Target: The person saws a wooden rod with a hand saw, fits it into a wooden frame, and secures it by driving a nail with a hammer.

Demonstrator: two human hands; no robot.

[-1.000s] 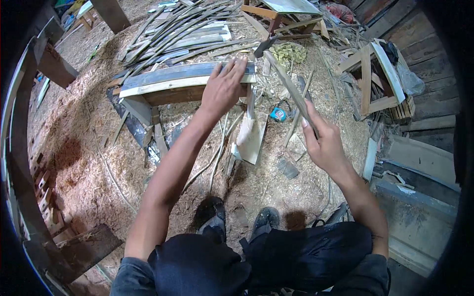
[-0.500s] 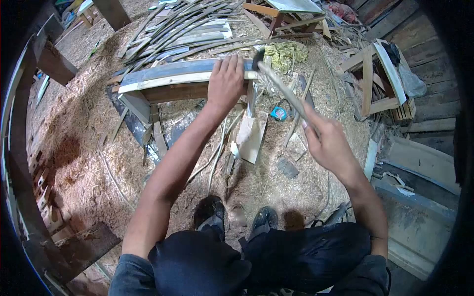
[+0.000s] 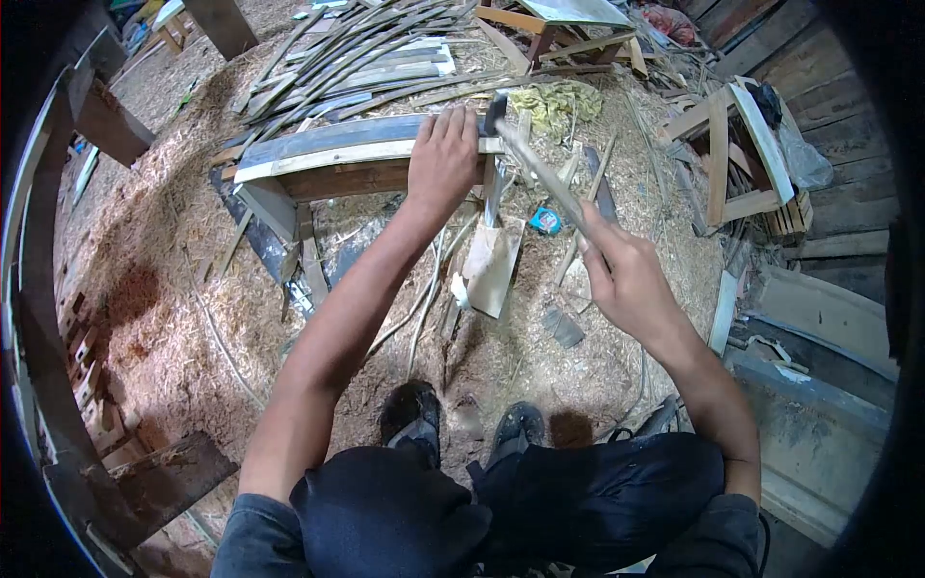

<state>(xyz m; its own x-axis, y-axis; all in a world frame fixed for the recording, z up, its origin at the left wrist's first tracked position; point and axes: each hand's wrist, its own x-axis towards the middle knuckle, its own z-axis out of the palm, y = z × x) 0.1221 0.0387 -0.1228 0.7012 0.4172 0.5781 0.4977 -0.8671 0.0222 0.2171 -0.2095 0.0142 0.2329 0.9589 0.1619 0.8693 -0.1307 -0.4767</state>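
Observation:
My left hand (image 3: pixel 443 159) lies flat, palm down, on the right part of a wooden frame (image 3: pixel 337 156) with a curved, bluish-grey top board. My right hand (image 3: pixel 628 279) is wrapped round the handle of a hammer (image 3: pixel 549 178). The hammer's dark head is at the frame's right end, just right of my left hand. Below that end a pale piece of wood (image 3: pixel 493 270) lies on the shavings. A blue tape measure (image 3: pixel 545 221) sits between this piece and the hammer handle.
Long thin wood strips (image 3: pixel 356 58) lie behind the frame. A yellow cloth (image 3: pixel 559 106) is beyond the hammer. Wooden frames (image 3: pixel 761 144) and a plastic bag (image 3: pixel 805 162) stand at the right. Dark upright boards (image 3: pixel 106 125) are at the left. Shavings cover the floor (image 3: pixel 183 318).
The hammer and my right hand have shifted slightly left, with the head now closer to my left hand. My left hand stays on the frame.

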